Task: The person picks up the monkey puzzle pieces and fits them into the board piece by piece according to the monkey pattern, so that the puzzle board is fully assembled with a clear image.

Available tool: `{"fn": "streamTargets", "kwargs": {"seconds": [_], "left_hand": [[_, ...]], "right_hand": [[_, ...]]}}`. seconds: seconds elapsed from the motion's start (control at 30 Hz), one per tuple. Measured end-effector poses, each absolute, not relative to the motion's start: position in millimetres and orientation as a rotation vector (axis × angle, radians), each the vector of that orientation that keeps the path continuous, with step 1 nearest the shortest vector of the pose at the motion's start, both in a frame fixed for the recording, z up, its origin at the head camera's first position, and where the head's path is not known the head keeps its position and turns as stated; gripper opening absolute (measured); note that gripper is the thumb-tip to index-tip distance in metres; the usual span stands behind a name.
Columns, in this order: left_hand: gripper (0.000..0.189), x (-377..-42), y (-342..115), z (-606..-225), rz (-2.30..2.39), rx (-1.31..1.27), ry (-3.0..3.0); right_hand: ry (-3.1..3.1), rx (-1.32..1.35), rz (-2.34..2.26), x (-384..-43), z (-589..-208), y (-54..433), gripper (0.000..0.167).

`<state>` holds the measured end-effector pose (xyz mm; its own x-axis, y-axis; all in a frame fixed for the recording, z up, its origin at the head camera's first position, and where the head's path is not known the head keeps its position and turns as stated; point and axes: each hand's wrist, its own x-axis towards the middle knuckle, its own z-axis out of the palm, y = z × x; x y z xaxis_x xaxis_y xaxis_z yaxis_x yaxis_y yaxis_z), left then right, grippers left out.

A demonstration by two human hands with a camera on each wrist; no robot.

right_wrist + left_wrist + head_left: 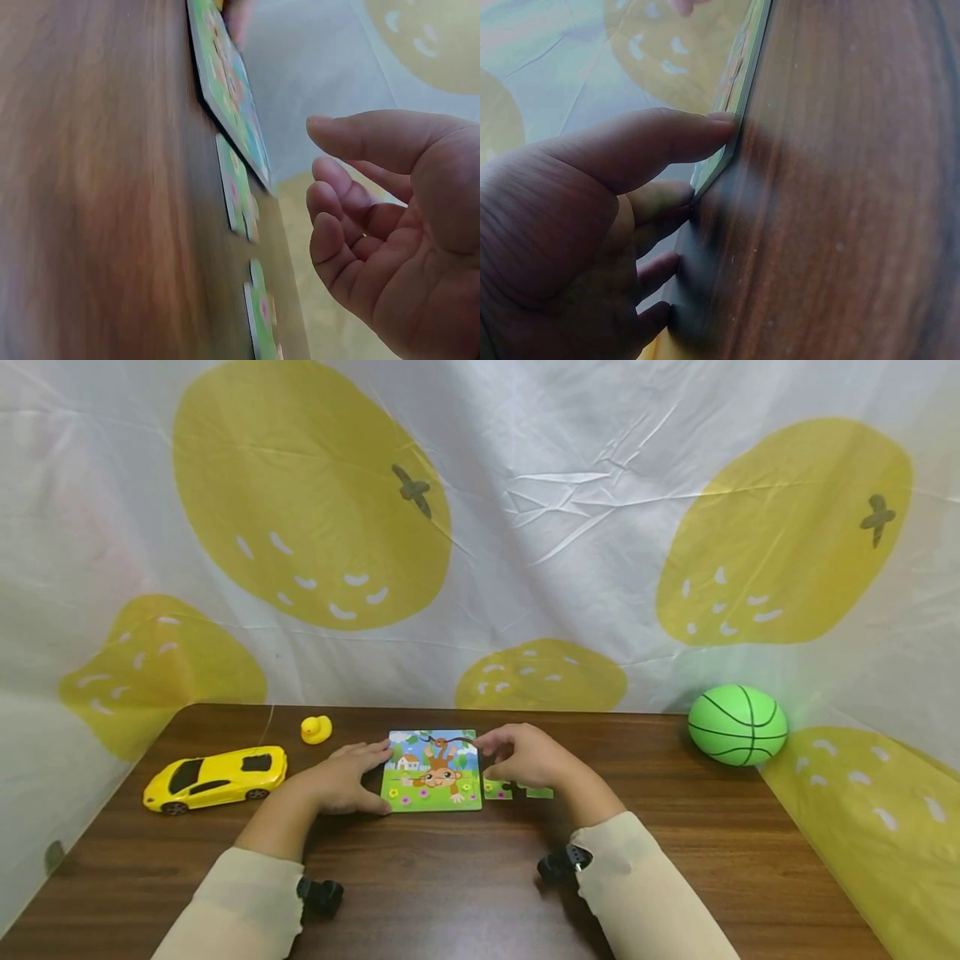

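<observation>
A square jigsaw puzzle (pixel 431 770) with a monkey hanging by its tail over a green meadow lies flat on the table. My left hand (pixel 343 781) touches its left side, thumb (pixel 667 139) at the near corner and fingers farther up the edge. Over the puzzle's right side hovers my right hand (pixel 528 756), fingers loosely bent, with nothing between thumb and fingertips in the right wrist view. Below that hand lie loose green puzzle pieces, one piece (pixel 234 184) close beside the puzzle and another piece (pixel 259 315) farther right, partly covered by the hand in the head view.
To the left stand a yellow toy car (pixel 217 779) and a small yellow rubber duck (pixel 316 729). A green ball (pixel 738 725) with black lines sits at the table's back right corner. Behind the brown table (pixel 450 885) hangs a white curtain (pixel 540 560) printed with yellow fruit.
</observation>
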<state>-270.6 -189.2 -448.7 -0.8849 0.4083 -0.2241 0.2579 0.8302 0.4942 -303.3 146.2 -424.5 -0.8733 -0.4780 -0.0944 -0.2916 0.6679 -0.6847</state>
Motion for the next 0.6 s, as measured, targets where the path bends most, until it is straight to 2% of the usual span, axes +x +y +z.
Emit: {"fn": "streamTargets", "kwargs": {"seconds": [0.27,0.6], "left_hand": [[0.101,-272,-190,-449,0.648,0.498,2.696],[0.101,-271,-189,-450,0.65,0.504,2.694]], "right_hand": [[2.6,-0.581,-1.038,-299,-430,169,0.045],[2.573,-0.606,-1.01,-303,-446,173,0.048]]}}
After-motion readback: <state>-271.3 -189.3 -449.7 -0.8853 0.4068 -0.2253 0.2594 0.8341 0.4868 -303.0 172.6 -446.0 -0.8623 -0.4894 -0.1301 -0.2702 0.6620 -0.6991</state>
